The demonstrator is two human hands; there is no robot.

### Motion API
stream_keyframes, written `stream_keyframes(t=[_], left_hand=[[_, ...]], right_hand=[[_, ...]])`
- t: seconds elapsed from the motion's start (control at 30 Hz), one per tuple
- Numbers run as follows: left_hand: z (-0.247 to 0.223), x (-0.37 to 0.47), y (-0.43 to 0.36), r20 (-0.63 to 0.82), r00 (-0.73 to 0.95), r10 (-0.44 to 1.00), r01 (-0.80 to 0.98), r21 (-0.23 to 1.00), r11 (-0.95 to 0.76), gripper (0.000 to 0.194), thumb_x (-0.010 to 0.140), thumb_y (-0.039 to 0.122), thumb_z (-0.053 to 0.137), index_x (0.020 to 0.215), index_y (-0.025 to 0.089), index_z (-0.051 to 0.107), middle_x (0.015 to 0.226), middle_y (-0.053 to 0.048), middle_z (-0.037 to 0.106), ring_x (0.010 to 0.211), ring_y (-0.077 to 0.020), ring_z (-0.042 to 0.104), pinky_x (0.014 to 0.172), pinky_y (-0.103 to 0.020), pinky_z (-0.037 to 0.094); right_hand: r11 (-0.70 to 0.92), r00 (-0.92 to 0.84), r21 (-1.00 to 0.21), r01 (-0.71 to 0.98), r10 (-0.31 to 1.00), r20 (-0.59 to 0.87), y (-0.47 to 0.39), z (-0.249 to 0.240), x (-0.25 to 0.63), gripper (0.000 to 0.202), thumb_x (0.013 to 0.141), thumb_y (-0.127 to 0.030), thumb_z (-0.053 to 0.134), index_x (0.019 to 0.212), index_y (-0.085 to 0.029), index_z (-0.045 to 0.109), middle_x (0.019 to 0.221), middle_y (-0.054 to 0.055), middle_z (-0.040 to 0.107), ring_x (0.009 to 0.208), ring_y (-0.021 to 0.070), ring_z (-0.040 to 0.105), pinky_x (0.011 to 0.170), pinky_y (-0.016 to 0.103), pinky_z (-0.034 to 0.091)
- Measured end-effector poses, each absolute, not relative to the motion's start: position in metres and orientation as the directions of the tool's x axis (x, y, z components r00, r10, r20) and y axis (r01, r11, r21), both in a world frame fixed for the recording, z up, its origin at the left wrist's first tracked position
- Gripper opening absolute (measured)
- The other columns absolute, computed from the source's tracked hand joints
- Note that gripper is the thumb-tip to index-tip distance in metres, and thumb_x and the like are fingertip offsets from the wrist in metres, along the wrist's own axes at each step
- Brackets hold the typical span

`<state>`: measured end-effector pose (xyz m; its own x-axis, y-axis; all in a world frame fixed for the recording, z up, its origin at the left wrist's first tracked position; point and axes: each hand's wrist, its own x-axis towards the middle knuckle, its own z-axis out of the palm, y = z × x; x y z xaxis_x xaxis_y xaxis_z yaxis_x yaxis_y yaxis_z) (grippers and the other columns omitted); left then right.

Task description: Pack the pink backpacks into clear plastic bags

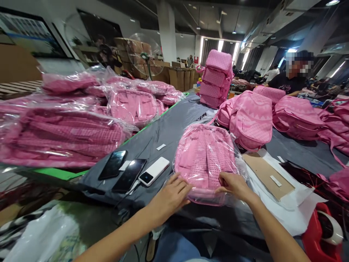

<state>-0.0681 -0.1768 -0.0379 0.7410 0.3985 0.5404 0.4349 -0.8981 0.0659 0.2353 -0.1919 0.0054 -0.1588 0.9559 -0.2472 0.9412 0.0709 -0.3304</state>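
A pink backpack (205, 156) in a clear plastic bag lies straps up at the near edge of the grey-covered table (166, 127). Over its near left corner rests my left hand (174, 193), fingers spread a little on the plastic. My right hand (233, 185) is at the near right side, fingers curled and closed on the plastic bag. The bag's loose edge shows between and below the hands.
Two phones (112, 165) (129, 175) and a white power bank (154, 171) lie left. Wrapped backpacks (65, 134) pile further left. Unwrapped backpacks (252, 118) and cardboard (268, 174) are right, near a red tape dispenser (321, 233). A person (291, 82) stands beyond.
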Motion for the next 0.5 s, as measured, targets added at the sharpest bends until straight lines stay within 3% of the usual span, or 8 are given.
stream_keyframes(t=[0.07,0.1,0.27,0.33,0.43,0.5], left_hand=[[-0.042,-0.081,-0.176,0.582,0.694,0.424,0.534,-0.021,-0.845,0.010,0.101,0.016,0.051,0.106,0.016,0.059,0.090,-0.001,0.065,0.088,-0.0179,0.060,0.112,-0.043,0.029],[-0.045,-0.088,-0.172,0.581,0.672,0.460,0.562,0.005,-0.827,0.014,0.103,0.017,0.047,0.100,0.017,0.060,0.087,0.000,0.065,0.085,-0.0167,0.060,0.111,-0.042,0.028],[-0.056,-0.105,-0.137,0.357,0.646,0.674,0.543,0.406,-0.735,0.024,0.103,0.039,0.052,0.098,0.023,0.069,0.091,0.001,0.070,0.087,-0.0143,0.063,0.111,-0.043,0.024],[-0.057,-0.101,-0.126,0.287,0.628,0.723,0.562,0.477,-0.676,0.027,0.101,0.043,0.054,0.098,0.022,0.070,0.093,-0.001,0.071,0.089,-0.0157,0.062,0.112,-0.045,0.023],[-0.057,-0.093,-0.119,0.247,0.616,0.748,0.577,0.506,-0.641,0.027,0.100,0.043,0.054,0.096,0.020,0.068,0.092,-0.002,0.070,0.089,-0.0175,0.061,0.111,-0.047,0.023],[-0.056,-0.090,-0.119,0.234,0.620,0.749,0.574,0.515,-0.637,0.024,0.100,0.040,0.055,0.096,0.020,0.067,0.091,-0.002,0.069,0.089,-0.0177,0.061,0.111,-0.047,0.023]], right_hand=[[0.094,-0.186,-0.344,0.934,0.952,-0.243,-0.193,0.006,0.236,0.029,0.090,-0.044,0.068,0.086,-0.017,0.058,0.080,-0.001,0.062,0.067,0.0107,0.043,0.064,0.027,0.022],[0.102,-0.194,-0.346,0.933,0.951,-0.243,-0.193,0.006,0.236,0.030,0.090,-0.045,0.068,0.086,-0.016,0.058,0.080,-0.001,0.062,0.067,0.0108,0.043,0.064,0.027,0.022],[0.082,-0.170,-0.346,0.935,0.958,-0.231,-0.193,0.004,0.235,0.025,0.092,-0.039,0.067,0.088,-0.016,0.059,0.079,-0.001,0.062,0.068,0.0107,0.044,0.064,0.026,0.023],[0.083,-0.158,-0.380,0.921,0.973,-0.170,-0.196,-0.001,0.237,0.022,0.095,-0.036,0.064,0.087,-0.016,0.058,0.079,-0.001,0.062,0.069,0.0115,0.048,0.065,0.026,0.026],[0.239,-0.208,-0.492,0.837,0.971,0.116,-0.215,-0.010,0.240,0.017,0.102,-0.029,0.052,0.092,-0.017,0.059,0.087,0.002,0.063,0.076,0.0126,0.056,0.069,0.025,0.038],[0.393,-0.198,-0.428,0.814,0.880,0.431,-0.243,-0.012,0.248,0.014,0.103,-0.027,0.049,0.100,-0.018,0.060,0.096,0.003,0.064,0.086,0.0131,0.061,0.078,0.026,0.046]])
